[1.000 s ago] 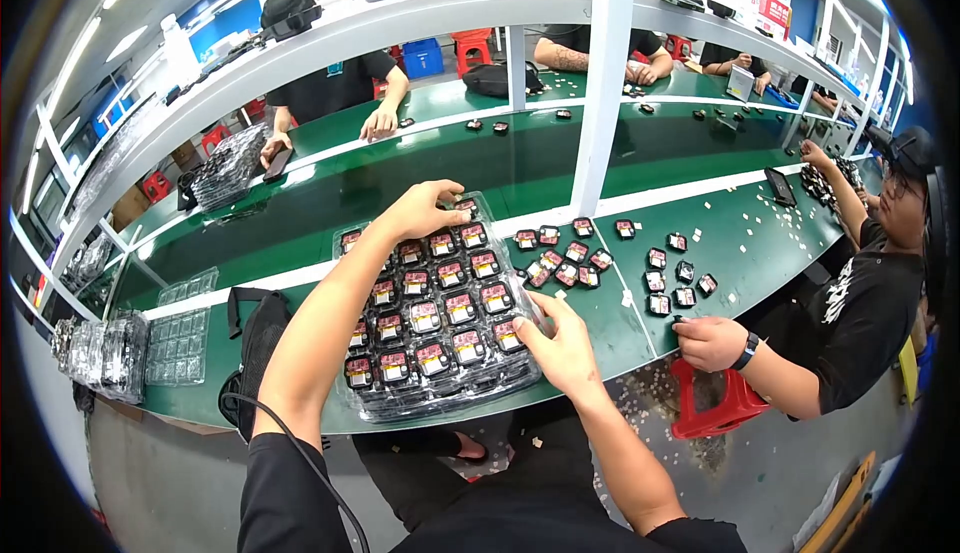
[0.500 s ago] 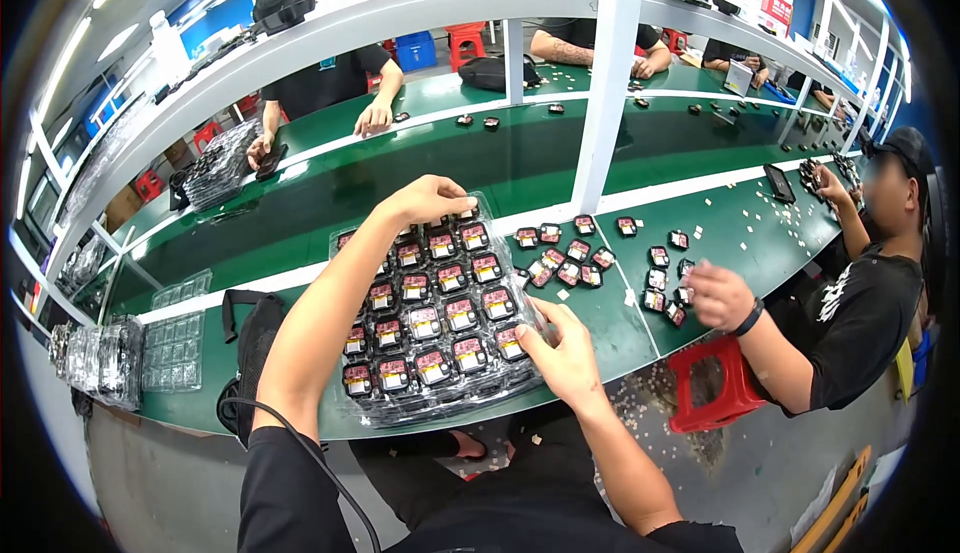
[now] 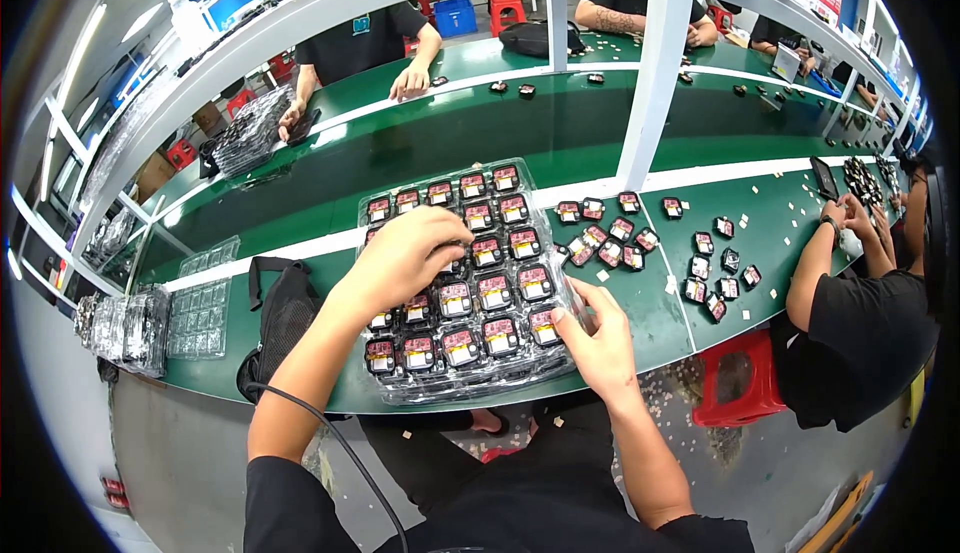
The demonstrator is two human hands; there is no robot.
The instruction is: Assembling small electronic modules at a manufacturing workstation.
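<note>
In front of me a stack of clear plastic trays (image 3: 490, 374) lies on the green table, its pockets filled with small black square devices (image 3: 494, 292) that carry pink, white and yellow labels. My left hand (image 3: 415, 253) is over the middle of the top tray, fingers curled and pinched together beside a device; whatever they hold, if anything, is hidden. At the stack's right edge my right hand (image 3: 600, 338) grips the tray, its thumb on the rim near a device.
Loose black devices (image 3: 610, 252) lie right of the trays. Left are a black bag (image 3: 285, 323), an empty clear tray (image 3: 205, 303) and a tray stack (image 3: 125, 333). A white post (image 3: 660, 73) rises behind. A co-worker (image 3: 850, 323) sits at right, by a red stool (image 3: 735, 378).
My left hand has moved from the tray's far edge back to its middle. My right hand stays at the right edge. The co-worker's arm has drawn away from the loose devices.
</note>
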